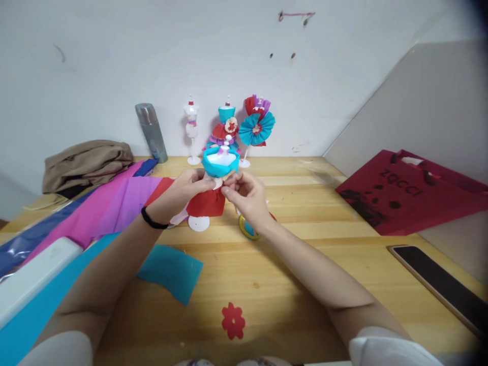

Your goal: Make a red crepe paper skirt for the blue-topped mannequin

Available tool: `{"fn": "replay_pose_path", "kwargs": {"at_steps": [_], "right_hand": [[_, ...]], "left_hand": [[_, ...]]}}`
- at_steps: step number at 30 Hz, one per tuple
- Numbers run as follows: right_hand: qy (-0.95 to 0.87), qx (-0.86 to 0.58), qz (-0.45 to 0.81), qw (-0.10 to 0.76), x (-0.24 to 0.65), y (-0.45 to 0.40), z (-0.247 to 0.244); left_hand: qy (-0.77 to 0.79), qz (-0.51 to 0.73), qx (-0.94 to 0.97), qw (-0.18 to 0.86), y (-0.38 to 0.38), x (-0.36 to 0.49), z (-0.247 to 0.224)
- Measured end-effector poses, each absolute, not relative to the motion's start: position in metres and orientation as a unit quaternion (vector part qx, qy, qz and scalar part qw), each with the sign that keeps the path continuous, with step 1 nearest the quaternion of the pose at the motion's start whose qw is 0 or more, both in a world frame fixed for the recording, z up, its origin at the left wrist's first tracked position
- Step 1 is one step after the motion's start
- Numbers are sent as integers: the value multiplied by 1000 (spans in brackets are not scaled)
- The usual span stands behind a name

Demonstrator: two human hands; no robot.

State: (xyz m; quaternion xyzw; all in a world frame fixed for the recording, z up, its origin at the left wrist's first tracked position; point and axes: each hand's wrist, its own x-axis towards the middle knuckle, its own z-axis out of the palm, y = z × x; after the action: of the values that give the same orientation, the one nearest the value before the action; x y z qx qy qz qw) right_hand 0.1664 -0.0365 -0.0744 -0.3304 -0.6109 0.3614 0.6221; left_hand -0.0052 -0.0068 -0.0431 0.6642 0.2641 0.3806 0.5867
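Observation:
A small white dress-form mannequin stands on a round base (199,223) in front of me, wearing a blue crepe-paper top (221,165) and a red paper skirt (207,203). My left hand (194,184) grips the mannequin at its waist from the left. At the right side of the waist, my right hand (246,195) has thumb and fingers pinched together at the paper; what lies between the fingertips is too small to make out. Beneath the right hand, yellow-handled scissors (247,229) are partly hidden. A red paper flower (233,321) lies nearer to me.
Behind stand a plain mannequin (191,127) and two paper-dressed ones. A grey bottle (152,132) and brown cloth (87,162) are back left. Coloured paper sheets (129,198) and a white box (41,274) lie left; a red bag (412,193) and a phone (438,284) right.

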Motion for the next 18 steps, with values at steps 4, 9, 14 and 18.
{"fn": "replay_pose_path", "kwargs": {"at_steps": [4, 9, 14, 18], "right_hand": [[-724, -302, 153, 601, 167, -44, -74], [-726, -315, 137, 596, 169, -42, -76], [-721, -329, 170, 585, 169, -40, -78], [-719, -330, 188, 583, 168, -39, -80]], "left_hand": [[240, 359, 672, 602, 0, -10, -52], [228, 353, 686, 595, 9, -17, -58], [264, 343, 717, 547, 15, -22, -58], [293, 333, 737, 510, 15, -22, -56]]}}
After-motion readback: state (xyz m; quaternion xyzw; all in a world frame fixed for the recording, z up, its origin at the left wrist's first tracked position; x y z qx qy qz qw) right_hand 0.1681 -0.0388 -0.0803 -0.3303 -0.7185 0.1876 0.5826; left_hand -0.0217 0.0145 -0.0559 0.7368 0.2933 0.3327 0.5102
